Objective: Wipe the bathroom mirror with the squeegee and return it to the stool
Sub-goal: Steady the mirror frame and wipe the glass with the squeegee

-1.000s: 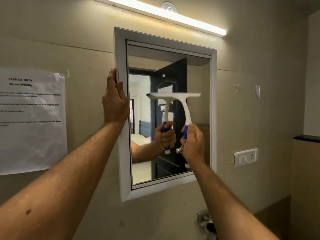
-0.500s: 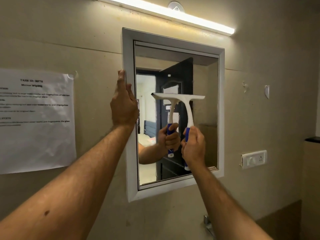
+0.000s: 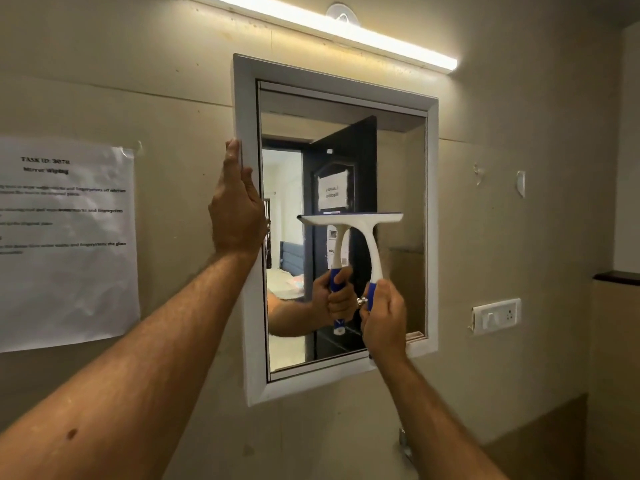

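A white-framed mirror (image 3: 247, 306) hangs on the beige wall. My right hand (image 3: 384, 317) grips the blue handle of a white squeegee (image 3: 367, 226), whose blade lies level against the glass about halfway up, right of centre. My left hand (image 3: 235, 209) is flat against the mirror's left frame edge, fingers pointing up. The glass reflects the hand, the squeegee and a dark open door. The stool is out of sight.
A printed task sheet (image 3: 65, 244) is taped to the wall on the left. A tube light (image 3: 325, 29) runs above the mirror. A white switch plate (image 3: 497, 315) sits to the right, and a dark-topped ledge (image 3: 616, 277) at the far right.
The squeegee and my right hand have slid down the glass. My left hand stays on the frame's left edge. The camera view has shifted so the mirror sits further right.
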Tool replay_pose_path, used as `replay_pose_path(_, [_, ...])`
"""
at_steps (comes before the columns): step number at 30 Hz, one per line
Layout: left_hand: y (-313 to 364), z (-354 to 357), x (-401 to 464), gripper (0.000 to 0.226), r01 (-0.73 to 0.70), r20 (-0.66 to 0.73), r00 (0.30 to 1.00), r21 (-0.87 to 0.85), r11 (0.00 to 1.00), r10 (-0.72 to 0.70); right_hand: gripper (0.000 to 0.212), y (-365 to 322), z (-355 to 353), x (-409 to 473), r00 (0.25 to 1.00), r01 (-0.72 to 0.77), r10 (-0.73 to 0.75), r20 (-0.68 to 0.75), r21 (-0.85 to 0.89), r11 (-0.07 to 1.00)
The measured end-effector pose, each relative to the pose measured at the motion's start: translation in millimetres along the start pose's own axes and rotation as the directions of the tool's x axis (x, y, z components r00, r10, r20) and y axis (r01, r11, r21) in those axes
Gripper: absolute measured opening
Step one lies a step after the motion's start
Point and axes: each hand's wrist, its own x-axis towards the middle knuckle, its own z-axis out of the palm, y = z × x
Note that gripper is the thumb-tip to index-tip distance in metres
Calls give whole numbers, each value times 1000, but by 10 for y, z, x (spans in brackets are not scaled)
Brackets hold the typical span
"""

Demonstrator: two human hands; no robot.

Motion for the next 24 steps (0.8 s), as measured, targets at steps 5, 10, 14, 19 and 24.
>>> replay_pose_path(5, [22, -18, -9, 44, 16, -5, 1000, 18, 1000, -16, 34, -321, 16, 383, 999, -41, 41, -1, -40, 998])
replay_pose_path(10, [45, -42, -47, 43, 28, -3, 1000, 28, 999, -28, 37, -59, -89, 170, 997, -67, 67, 39, -15, 998])
replay_pose_path(14, [59, -45, -91, 42, 38, 0, 999, 12, 999, -38, 35, 259, -197, -127, 993, -109, 108, 38, 25, 994])
replay_pose_path(19, [41, -49, -127, 42, 35, 5, 999, 11, 999, -35, 35, -117, -123, 106, 996, -78, 77, 33, 12, 997])
replay_pose_path(24, [31, -57, -145, 42, 44, 8, 999, 4, 999, -44, 35, -98, -103, 98, 994, -98, 98, 46, 1, 995])
